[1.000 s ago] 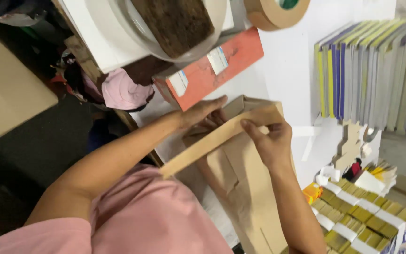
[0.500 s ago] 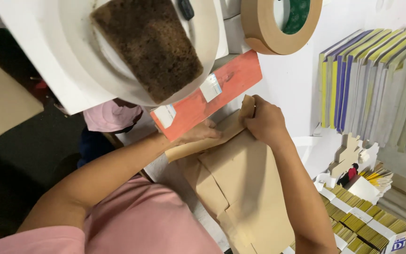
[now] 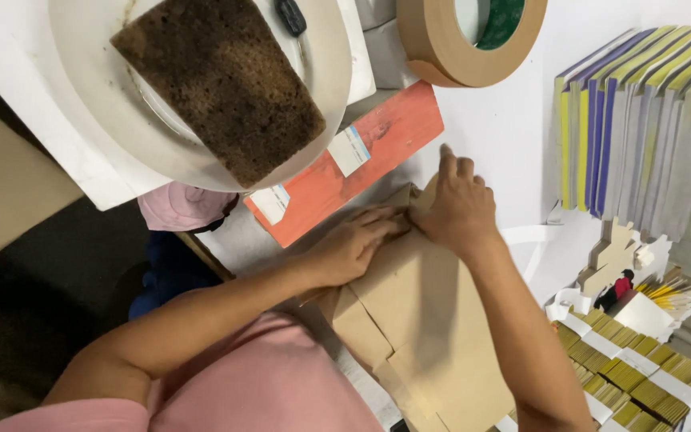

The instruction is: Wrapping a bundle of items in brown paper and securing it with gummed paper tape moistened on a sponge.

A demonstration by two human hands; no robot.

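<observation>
A brown paper wrapper (image 3: 417,320) lies folded on the white table (image 3: 505,128) in front of me. My left hand (image 3: 353,244) lies flat on its upper left edge, fingers together and pressing down. My right hand (image 3: 453,204) presses on the wrapper's top fold just beside it, fingers bent over the edge. The two hands nearly touch. What the paper covers is hidden.
A red flat board (image 3: 361,160) with white labels lies just beyond the hands. A white round dish (image 3: 313,104) with a brown sponge (image 3: 221,84) sits at upper left, a tape roll (image 3: 441,40) at top. Upright booklets (image 3: 641,136) stand right; yellow packets (image 3: 641,376) at lower right.
The long paper flap I held up between both hands has been folded down flat. Both hands have moved onto the wrapper's top edge and now press it.
</observation>
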